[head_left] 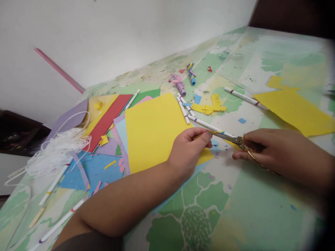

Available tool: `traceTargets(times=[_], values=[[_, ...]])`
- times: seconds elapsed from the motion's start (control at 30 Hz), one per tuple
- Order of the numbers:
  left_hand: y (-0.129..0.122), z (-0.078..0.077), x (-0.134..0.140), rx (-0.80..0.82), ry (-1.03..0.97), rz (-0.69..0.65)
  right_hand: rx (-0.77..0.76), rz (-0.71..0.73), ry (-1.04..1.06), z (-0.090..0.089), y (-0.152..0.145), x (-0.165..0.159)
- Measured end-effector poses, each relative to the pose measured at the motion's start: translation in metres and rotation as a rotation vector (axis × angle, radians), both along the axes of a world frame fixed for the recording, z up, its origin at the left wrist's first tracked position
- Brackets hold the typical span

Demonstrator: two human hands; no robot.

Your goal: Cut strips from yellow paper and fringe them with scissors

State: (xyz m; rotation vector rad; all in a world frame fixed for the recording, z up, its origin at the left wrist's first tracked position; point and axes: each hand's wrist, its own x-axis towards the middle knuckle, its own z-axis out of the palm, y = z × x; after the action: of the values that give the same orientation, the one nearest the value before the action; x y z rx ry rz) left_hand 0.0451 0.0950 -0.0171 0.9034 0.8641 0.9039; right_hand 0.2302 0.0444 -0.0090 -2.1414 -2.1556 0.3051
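Observation:
My left hand [188,148] is closed in a pinch on a thin yellow and blue paper strip [217,132], most of it hidden by the fingers. My right hand [280,153] grips a pair of scissors [238,140] by its dark handles. The scissor blades point left and reach the strip at my left fingertips; how far they are spread I cannot tell. Under my left wrist lies a large yellow sheet [154,132]. White markers [209,124] lie just beyond both hands, beside fringed yellow paper scraps [209,107].
Two small rolled-paper figures, one purple [180,88] and one blue [192,75], lie farther back. To the left are a tangle of white string [60,150], a red sheet [111,120] and blue paper [86,172]. Another yellow sheet [298,109] is at right on the patterned tablecloth [269,209].

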Motion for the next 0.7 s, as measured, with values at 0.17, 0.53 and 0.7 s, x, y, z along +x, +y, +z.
traceTargets(times=[0.17,0.53,0.7], values=[[0.0005,0.0004,0.0,-0.008,0.009,0.009,0.037,0.017,-0.001,-0.0018,0.0001,0.0019],[0.0005,-0.001,-0.0004,-0.009,0.008,-0.006,0.089,0.032,-0.004,-0.0062,0.0,0.0056],[0.0005,0.0003,-0.0006,-0.003,-0.012,-0.011,0.07,0.039,0.012,-0.0072,0.0014,0.007]])
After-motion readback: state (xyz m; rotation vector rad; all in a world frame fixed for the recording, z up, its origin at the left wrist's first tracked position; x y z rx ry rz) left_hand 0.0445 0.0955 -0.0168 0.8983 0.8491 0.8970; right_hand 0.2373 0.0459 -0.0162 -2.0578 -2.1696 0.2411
